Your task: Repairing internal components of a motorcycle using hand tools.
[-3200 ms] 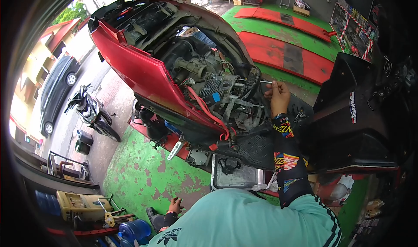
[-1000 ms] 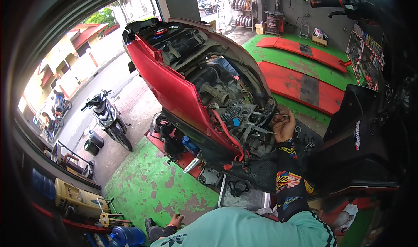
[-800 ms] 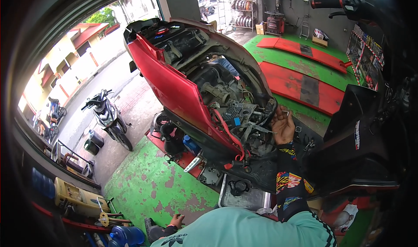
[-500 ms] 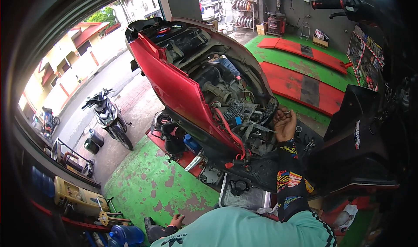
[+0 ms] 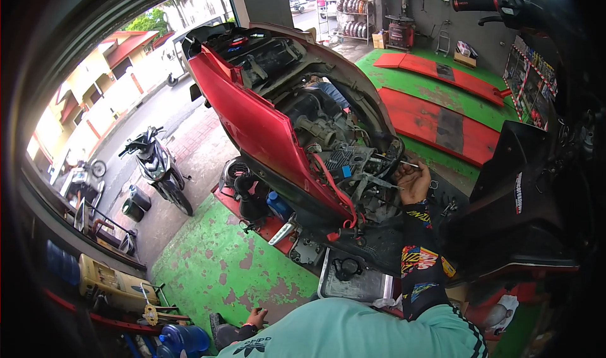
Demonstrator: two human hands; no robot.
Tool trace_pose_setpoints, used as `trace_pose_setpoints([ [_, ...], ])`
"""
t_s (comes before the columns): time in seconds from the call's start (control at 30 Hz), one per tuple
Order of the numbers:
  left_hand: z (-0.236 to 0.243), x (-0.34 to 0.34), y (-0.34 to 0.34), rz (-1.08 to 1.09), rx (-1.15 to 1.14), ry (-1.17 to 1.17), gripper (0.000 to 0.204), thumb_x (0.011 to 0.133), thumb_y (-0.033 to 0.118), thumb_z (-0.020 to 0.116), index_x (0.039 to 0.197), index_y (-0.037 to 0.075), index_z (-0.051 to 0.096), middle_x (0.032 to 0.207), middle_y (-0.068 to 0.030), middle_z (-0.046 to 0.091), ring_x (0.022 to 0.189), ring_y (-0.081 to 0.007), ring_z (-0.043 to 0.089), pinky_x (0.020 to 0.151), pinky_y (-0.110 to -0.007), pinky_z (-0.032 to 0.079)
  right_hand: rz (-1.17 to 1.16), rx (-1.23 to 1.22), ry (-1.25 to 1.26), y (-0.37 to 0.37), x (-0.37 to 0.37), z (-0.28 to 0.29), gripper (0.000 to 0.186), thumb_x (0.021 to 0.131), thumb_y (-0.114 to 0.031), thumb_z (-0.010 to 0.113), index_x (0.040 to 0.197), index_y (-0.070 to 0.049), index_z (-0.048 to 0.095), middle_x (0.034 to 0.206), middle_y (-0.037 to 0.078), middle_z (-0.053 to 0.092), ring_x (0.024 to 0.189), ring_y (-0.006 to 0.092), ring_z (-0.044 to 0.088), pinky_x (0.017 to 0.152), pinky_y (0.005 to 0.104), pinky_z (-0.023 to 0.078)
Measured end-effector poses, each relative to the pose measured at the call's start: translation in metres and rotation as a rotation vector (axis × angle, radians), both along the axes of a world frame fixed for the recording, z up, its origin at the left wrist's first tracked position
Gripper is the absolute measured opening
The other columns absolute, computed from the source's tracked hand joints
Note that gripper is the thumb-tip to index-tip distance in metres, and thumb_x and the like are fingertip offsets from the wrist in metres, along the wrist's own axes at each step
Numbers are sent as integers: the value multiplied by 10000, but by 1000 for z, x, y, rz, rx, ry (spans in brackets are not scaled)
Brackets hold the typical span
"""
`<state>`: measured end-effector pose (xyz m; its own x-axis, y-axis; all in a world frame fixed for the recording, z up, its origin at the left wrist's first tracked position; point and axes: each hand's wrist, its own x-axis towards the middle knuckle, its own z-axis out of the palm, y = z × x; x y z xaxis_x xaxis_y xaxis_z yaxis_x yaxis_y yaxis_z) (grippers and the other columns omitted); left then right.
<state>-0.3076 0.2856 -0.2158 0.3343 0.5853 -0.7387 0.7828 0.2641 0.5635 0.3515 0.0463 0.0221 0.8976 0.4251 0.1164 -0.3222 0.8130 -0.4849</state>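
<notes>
Right hand (image 5: 414,184) with rod (image 5: 409,164), beside engine (image 5: 361,162)

Right hand: palm turning upward, fingers curling, thumb and fingertips pinching the slim metal rod. Rod: lying nearly level, pointing left toward the engine's near end; whether its tip is touching cannot be told.
Left hand (image 5: 256,318): resting low, by the person's leg, fingers loosely bending; whether it is holding anything cannot be told.
Engine: sitting exposed in the scooter's open body, a blue patch (image 5: 346,171) showing on it.
Red hose (image 5: 334,191): running down along the engine's left side.
Small metal parts (image 5: 449,205): lying just right of the right wrist.
Red panel (image 5: 246,109): covering the scooter's left flank.
Black panel (image 5: 492,216): standing right of the right forearm.
Tray (image 5: 372,288): lying below the engine, holding a black part (image 5: 347,269).
Blue bottle (image 5: 278,205): standing beside the scooter's left side.
Green floor (image 5: 214,257): spreading below, its paint peeling.
Red ramps (image 5: 407,109): lying beyond the scooter, to the right.
Second scooter (image 5: 156,169): standing outside, far left.
Blue jug (image 5: 184,339): lying at lower left.
</notes>
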Motion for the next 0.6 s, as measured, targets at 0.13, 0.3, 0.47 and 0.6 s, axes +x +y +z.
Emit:
trace_pose_setpoints([
  [0.13,7,-3,-6,-32,39,16,714,900,422,693,1439,70,383,1381,-192,544,891,-352,722,611,-432,563,-77,65,162,15,-40,57,435,1037,-492,442,1041,-84,594,983,80,684,817,191,615,736,387,475],
  [0.3,5,-3,-4,-6,29,-3,686,905,408,689,1427,77,393,1316,-185,580,859,-323,721,618,-426,564,-187,-68,24,15,-16,33,403,1008,-478,528,1027,-80,588,930,77,703,818,176,598,733,342,454],
  [0.47,6,-4,-6,-6,28,4,691,901,407,689,1433,84,391,1296,-188,587,856,-317,721,625,-429,564,-176,-169,57,9,-20,41,393,993,-473,575,962,-82,589,734,74,651,704,173,592,682,338,451],
  [0.6,8,-2,-7,28,-14,-5,690,906,409,679,1443,93,384,1305,-191,580,860,-319,720,633,-428,562,-211,-236,11,4,-17,43,406,1003,-464,560,948,-62,578,763,84,653,682,179,591,677,336,457],
])
